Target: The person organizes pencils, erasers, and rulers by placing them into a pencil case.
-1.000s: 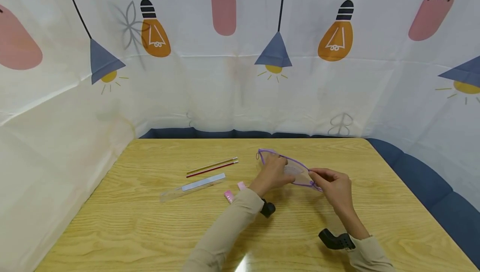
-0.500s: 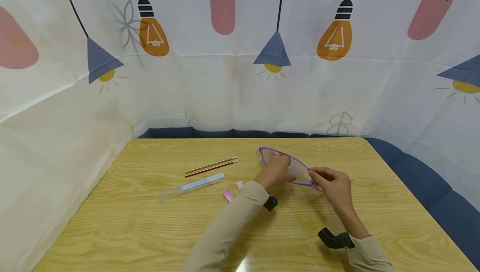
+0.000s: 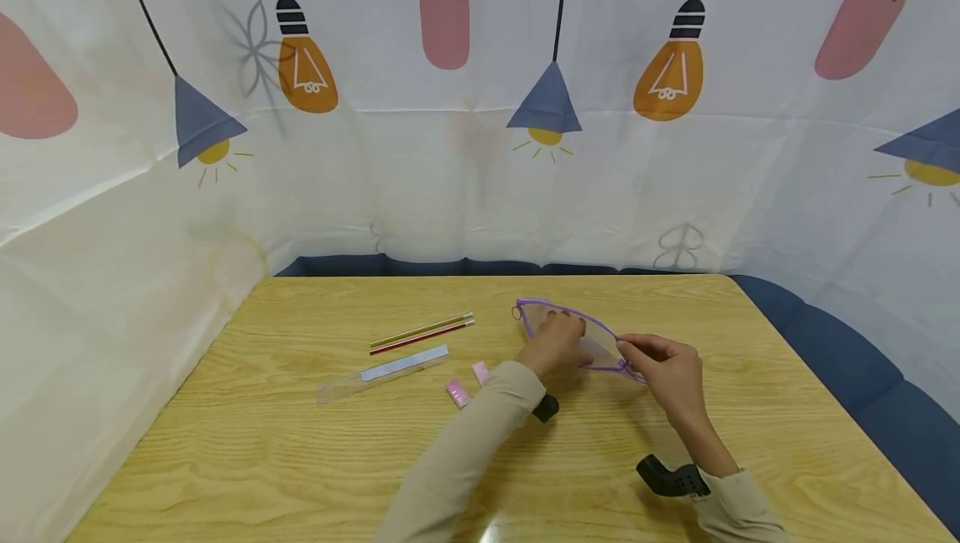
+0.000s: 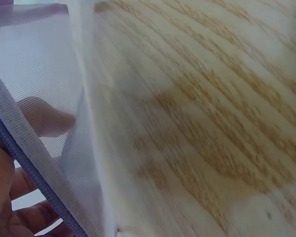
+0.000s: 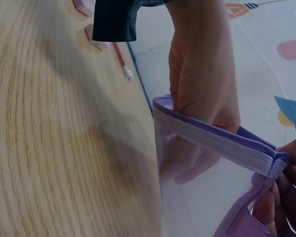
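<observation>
A see-through mesh zip pouch with purple edging (image 3: 600,349) is held up over the table at right of centre. My left hand (image 3: 553,345) reaches down through its unzipped mouth. In the right wrist view the left hand (image 5: 207,74) enters past the zip (image 5: 227,133), and the thumb shows through the mesh, pressing it from inside. My right hand (image 3: 671,372) pinches the pouch's near right corner between thumb and fingers. The left wrist view has the pouch's mesh (image 4: 29,44) close up, with part of the left hand at the lower left.
Left of the pouch lie a gold pencil (image 3: 420,330), a red pencil (image 3: 422,338) and a long clear plastic strip with a pale section (image 3: 405,364). Two pink eraser-like blocks (image 3: 457,393) lie beside my left sleeve (image 3: 472,443). A printed curtain (image 3: 480,185) stands behind the table.
My left hand has shifted slightly right and deeper into the pouch. The pouch's far left corner rose a little, then dropped again. The right hand keeps its pinch in place.
</observation>
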Demonstrator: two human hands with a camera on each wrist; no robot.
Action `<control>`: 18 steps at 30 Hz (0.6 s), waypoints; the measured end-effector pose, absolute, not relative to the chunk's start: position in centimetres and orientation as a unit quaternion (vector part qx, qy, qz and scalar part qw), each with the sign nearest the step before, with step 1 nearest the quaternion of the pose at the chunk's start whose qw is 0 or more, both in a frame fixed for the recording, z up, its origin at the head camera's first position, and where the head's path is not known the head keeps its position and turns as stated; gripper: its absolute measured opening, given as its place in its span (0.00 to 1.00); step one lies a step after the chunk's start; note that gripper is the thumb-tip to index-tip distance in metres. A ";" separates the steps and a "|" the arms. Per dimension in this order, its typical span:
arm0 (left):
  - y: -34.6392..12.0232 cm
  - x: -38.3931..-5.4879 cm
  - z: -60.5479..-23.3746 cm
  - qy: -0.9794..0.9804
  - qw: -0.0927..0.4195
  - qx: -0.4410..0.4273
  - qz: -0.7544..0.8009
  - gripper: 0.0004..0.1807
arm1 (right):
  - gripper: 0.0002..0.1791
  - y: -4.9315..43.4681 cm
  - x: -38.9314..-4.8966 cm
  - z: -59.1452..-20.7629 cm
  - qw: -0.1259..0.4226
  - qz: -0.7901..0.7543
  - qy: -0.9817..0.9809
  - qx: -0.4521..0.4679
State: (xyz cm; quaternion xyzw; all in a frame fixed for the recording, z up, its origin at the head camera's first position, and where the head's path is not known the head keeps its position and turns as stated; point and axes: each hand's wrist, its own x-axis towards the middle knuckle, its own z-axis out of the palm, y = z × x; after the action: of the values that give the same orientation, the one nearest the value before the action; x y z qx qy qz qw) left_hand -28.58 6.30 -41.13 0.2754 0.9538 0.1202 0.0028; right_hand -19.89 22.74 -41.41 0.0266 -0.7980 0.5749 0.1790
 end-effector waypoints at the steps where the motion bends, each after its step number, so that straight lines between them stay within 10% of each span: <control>1: 6.3 -28.6 -41.1 0.954 0.008 0.273 0.124 0.13 | 0.16 22.8 -19.9 -41.4 0.179 0.576 -0.797 0.027; 18: 6.4 -28.3 -41.2 0.949 0.083 0.251 0.172 0.19 | 0.15 22.9 -19.7 -41.3 0.187 0.573 -0.798 0.023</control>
State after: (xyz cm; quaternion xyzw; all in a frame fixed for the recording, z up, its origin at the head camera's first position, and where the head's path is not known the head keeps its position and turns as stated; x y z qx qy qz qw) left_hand -28.26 6.41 -41.24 0.2509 0.9490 0.1718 0.0835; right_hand -19.74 22.91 -41.30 0.0227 -0.7976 0.5730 0.1873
